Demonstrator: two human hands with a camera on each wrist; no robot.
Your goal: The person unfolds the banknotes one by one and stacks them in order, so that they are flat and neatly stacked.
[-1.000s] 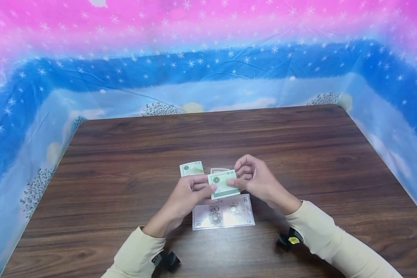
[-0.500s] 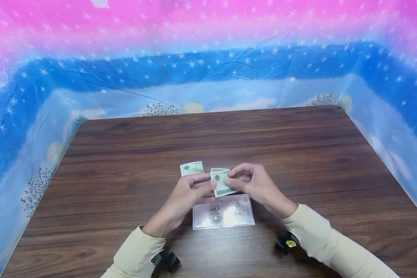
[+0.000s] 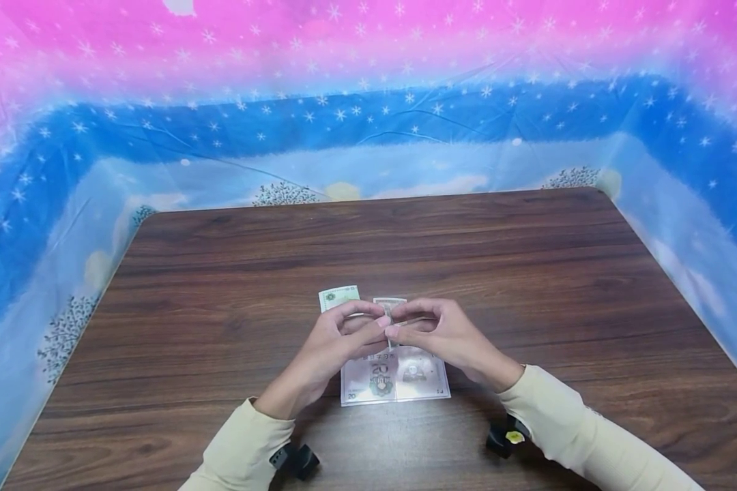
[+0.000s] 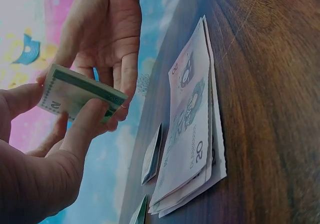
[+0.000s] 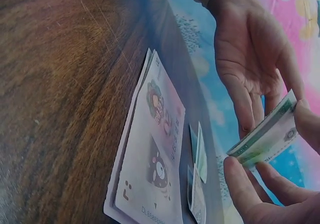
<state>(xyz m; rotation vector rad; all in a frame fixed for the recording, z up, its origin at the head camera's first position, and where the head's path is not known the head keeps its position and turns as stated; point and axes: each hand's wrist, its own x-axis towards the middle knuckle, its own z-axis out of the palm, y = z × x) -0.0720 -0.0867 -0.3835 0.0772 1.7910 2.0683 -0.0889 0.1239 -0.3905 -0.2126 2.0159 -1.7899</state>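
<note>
My left hand (image 3: 338, 341) and right hand (image 3: 451, 334) meet above the table, both pinching one small folded green banknote (image 4: 75, 90) between thumbs and fingers. In the right wrist view the note (image 5: 272, 134) is tilted, and its layers show along one edge. From the head view the fingers mostly hide it. Just below the hands lies a stack of pale pinkish 20 notes (image 3: 417, 385); several layers show at its edge in the left wrist view. Beyond the hands are a folded green note (image 3: 338, 295) on the left and a folded pale note (image 3: 388, 301), partly covered by fingers.
The brown wooden table (image 3: 221, 259) extends around the notes on all sides. A pink and blue snowflake-printed cloth (image 3: 319, 123) hangs behind the table and along both sides. A black wrist camera (image 3: 297, 462) is strapped under the left sleeve, with another (image 3: 502, 438) at the right.
My right hand has moved left and closer to my left hand, and the green banknote is folded smaller between them. The left hand and the notes on the table have hardly moved.
</note>
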